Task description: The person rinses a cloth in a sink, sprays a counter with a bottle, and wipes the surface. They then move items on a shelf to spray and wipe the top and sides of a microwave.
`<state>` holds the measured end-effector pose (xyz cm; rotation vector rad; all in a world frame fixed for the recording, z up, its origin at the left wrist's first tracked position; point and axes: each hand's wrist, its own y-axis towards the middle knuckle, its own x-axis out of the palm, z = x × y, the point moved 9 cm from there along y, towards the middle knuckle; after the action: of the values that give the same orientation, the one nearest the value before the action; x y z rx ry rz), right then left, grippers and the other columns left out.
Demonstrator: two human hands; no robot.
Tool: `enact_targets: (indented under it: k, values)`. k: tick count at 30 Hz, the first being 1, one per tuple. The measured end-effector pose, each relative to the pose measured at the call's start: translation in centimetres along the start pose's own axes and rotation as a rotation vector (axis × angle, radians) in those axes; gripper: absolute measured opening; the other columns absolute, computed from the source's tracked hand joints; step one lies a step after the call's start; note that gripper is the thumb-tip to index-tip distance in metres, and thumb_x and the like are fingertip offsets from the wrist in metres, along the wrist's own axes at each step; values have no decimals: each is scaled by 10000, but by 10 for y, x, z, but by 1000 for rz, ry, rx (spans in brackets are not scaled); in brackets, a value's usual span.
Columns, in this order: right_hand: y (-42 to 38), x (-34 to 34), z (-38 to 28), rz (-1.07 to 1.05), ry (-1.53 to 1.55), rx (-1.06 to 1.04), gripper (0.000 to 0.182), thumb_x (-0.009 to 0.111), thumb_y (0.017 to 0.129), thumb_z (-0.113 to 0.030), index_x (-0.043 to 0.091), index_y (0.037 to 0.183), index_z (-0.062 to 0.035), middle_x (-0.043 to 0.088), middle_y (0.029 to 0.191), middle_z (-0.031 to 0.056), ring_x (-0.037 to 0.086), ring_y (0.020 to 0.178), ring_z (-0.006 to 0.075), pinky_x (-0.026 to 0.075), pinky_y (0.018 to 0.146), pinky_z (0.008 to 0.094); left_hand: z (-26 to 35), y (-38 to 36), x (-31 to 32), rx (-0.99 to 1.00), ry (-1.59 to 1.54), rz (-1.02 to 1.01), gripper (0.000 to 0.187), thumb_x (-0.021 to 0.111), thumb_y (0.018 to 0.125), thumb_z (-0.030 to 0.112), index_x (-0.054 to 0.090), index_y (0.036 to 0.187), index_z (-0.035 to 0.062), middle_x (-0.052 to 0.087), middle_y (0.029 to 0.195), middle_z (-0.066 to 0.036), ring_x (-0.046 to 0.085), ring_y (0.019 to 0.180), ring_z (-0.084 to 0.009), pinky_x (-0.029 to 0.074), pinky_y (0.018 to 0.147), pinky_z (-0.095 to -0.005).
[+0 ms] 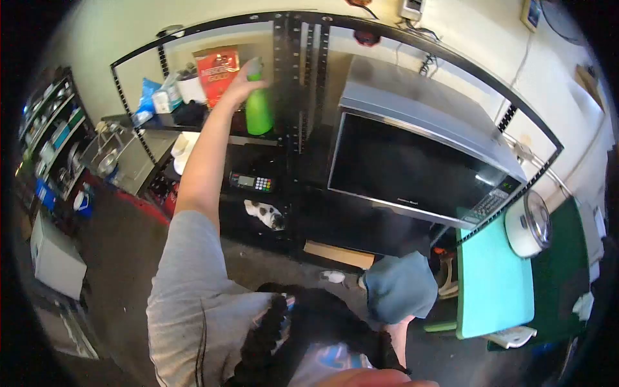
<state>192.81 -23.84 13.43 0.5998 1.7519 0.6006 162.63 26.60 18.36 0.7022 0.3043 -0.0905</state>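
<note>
At the upper left shelf, my left hand (242,87) is closed round the neck of a green spray bottle (259,115), which stands upright. A red coffee pouch (217,69) is just left of that hand. Low on the right, a blue-grey cloth (401,288) bulges at the end of my right forearm. The cloth covers my right hand, so its fingers are hidden.
Black metal shelving (287,97) holds a large microwave (419,168) on the right. Below the bottle are a card terminal (251,182) and a black-and-white patterned item (264,214). A white cooker (527,226) stands on a turquoise table (493,284).
</note>
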Motion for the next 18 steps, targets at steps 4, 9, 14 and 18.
enact_targets:
  k: [4, 9, 14, 18]
  values:
    - [-32, 9, 34, 91, -42, 190, 216, 745, 566, -362, 652, 587, -167, 576, 633, 64, 581, 625, 278, 446, 531, 364, -51, 24, 1, -41, -218, 122, 584, 714, 805, 145, 519, 1347, 49, 647, 1183, -89, 634, 999, -192, 493, 861, -316]
    - [-64, 5, 72, 138, -136, 314, 234, 749, 553, -382, 655, 578, -170, 577, 626, 65, 589, 626, 272, 449, 526, 361, 50, -36, -26, 16, -296, 198, 434, 693, 887, 258, 591, 1234, 18, 697, 1031, -100, 659, 759, -164, 520, 663, -304]
    - [-72, 3, 123, 152, -169, 356, 252, 753, 540, -403, 657, 569, -173, 577, 619, 65, 596, 627, 267, 451, 521, 357, 157, -95, 28, -163, -361, -115, 335, 656, 915, 256, 600, 1125, 1, 695, 939, -130, 653, 654, -172, 520, 569, -285]
    - [-97, 32, 190, 175, -130, 307, 274, 757, 519, -433, 659, 562, -180, 576, 619, 65, 598, 616, 265, 452, 516, 352, 200, -110, 104, -258, -307, -317, 243, 644, 919, 264, 612, 992, 34, 660, 796, -89, 637, 581, -167, 508, 529, -281]
